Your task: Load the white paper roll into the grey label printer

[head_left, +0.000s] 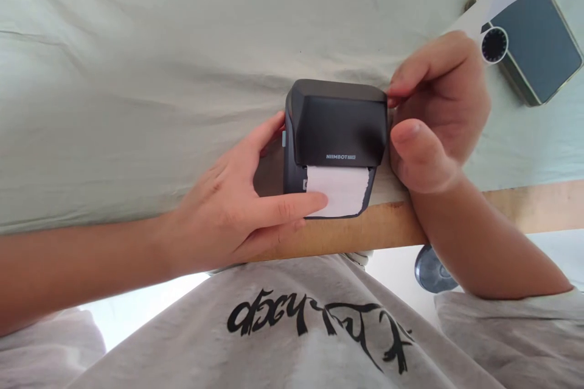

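Observation:
A black label printer [340, 127] with NIIMBOT lettering sits near the table's front edge, its lid down. White label paper [340, 191] with a ragged right edge comes out from under the lid over the front. My left hand [232, 194] is closed around the printer's left side, its thumb lying across the paper and its other fingers at the left wall. On the other side, my right hand [440, 112] has curled fingers, with the fingertips against the lid's upper right edge. The thumb of that hand is close to the printer's right wall; whether it touches cannot be made out.
A dark, flat, phone-like device [542, 36] lies at the far right, partly under a white paper strip [506, 0]. A round black-and-white disc [494, 44] is beside the strip. A pale green cloth [159, 61] covers the table up to its wooden edge [538, 205].

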A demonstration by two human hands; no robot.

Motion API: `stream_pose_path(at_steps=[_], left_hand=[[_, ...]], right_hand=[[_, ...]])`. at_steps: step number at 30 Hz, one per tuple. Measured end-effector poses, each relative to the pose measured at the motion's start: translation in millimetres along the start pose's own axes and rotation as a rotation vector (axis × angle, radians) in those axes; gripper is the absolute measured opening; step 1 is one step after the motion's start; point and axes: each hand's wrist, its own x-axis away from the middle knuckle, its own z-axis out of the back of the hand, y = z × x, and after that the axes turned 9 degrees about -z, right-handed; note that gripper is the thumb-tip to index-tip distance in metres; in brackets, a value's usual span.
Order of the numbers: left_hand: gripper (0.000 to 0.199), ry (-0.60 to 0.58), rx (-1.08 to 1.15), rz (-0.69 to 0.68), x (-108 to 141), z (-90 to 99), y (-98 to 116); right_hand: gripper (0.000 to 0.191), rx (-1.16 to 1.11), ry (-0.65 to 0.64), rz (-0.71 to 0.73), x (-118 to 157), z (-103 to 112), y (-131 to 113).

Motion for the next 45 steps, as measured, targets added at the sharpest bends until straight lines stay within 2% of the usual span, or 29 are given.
stream_pose_path(at_steps=[3,7,13,16,19,23,26,33,37,40,42,45], left_hand=[[0.034,-0.009,0.007,0.018,0.1,1.2,0.7],[0.034,-0.026,0.018,0.045,-1.3,2.4,2.6],[0.039,0.017,-0.056,0.008,-3.0,0.2,3.5],[0.051,0.021,-0.123,0.034,-4.3,-1.4,5.1],[0.053,0.02,-0.135,0.084,-6.5,-0.4,7.1],[0.057,-0.036,-0.13,0.083,-9.7,5.7,8.6],[0.057,-0.071,-0.136,0.09,-10.4,8.0,8.3],[0.06,-0.045,-0.204,0.059,-10.4,3.1,7.0],[0.061,-0.081,-0.229,0.051,-9.4,4.1,7.7],[0.063,-0.085,-0.262,0.061,-6.1,2.4,8.5],[0.067,-0.019,-0.303,0.046,-3.2,0.3,8.4],[0.079,0.015,-0.345,0.006,-0.2,-1.3,8.6]], right_hand=[[0.047,-0.019,0.057,0.177,-6.5,-1.0,-0.2],[0.056,0.023,-0.044,0.256,-12.2,1.7,-2.6],[0.056,0.04,-0.072,0.257,-13.0,4.7,-6.1],[0.055,-0.002,-0.079,0.262,-10.0,3.6,-9.4],[0.056,-0.042,-0.068,0.239,-6.2,1.7,-12.2],[0.055,-0.079,-0.076,0.212,-4.8,0.4,-13.4],[0.052,-0.072,-0.082,0.256,-6.7,0.9,-11.9],[0.052,-0.022,-0.074,0.341,-7.4,-0.9,-6.6],[0.052,-0.052,-0.056,0.285,-5.6,-2.1,-10.3],[0.051,-0.095,-0.094,0.191,-6.0,0.9,-17.1],[0.05,-0.094,-0.131,0.13,-6.7,2.9,-22.2],[0.053,-0.027,-0.123,0.088,-7.4,3.8,-28.1]])
